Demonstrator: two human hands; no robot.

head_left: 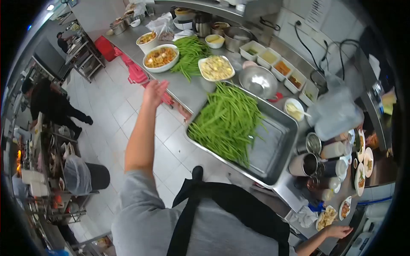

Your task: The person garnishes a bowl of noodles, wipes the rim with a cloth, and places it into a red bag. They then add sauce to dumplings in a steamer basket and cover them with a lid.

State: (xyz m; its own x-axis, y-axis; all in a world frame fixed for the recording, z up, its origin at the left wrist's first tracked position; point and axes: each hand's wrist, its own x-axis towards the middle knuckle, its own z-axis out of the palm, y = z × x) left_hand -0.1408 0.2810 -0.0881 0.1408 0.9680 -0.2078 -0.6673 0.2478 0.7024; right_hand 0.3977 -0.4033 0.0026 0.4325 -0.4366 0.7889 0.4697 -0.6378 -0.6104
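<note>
My left hand [156, 91] is raised over the counter's left edge with fingers stretched out, holding nothing. It is nearest to a white bowl of orange shredded food [160, 59] and a loose pile of green beans [189, 55]. In front of me a deep metal tray [273, 160] holds a heap of cut green beans [228, 121] on its left side; the right side shows bare metal. Far to the right, my right hand [339, 231] is held out with loosely bent fingers and nothing visible in it, near a plate of pale food [327, 218] and a small oval plate [345, 208].
Behind the tray stand a square bowl of yellow-white pieces [216, 68], a steel bowl [258, 82] and several sauce containers [282, 67]. Cups [303, 164] and filled plates line the right. A co-worker [53, 104] stands across the tiled aisle near a bin [98, 176].
</note>
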